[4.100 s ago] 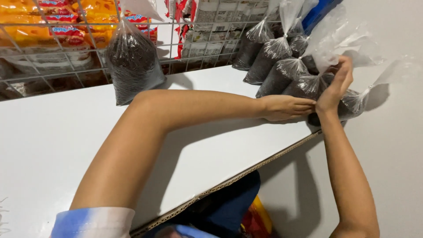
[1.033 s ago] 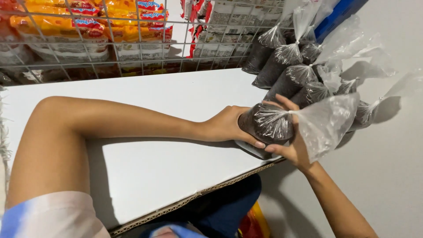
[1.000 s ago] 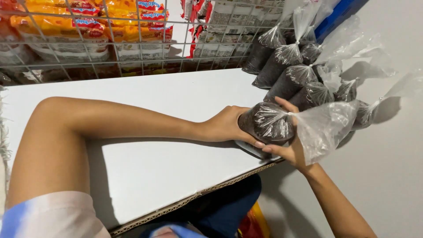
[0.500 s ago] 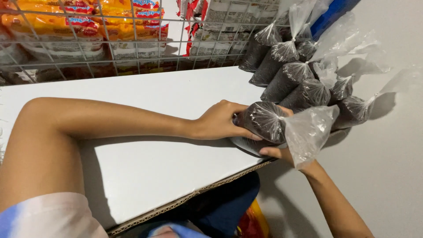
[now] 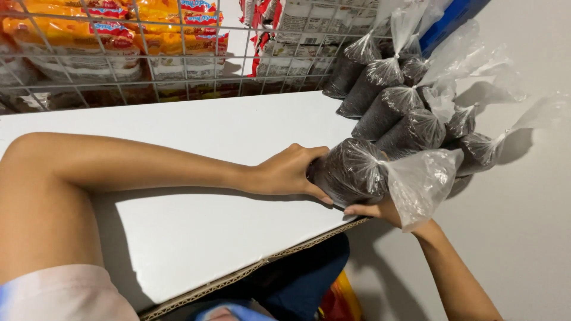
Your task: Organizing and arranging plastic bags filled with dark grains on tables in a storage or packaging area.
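Two hands hold one clear plastic bag of dark grains at the right, near edge of the white board. It looks soft and rather heavy, best gripped around its body. The left hand curls half closed on its end; the right hand supports it underneath, just beside similar tied bags.

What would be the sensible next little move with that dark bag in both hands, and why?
Probably lay the held bag down next to the row of tied bags. The left hand cups its end, the right hand supports it from below at the white board's edge, and its neck looks twisted shut.
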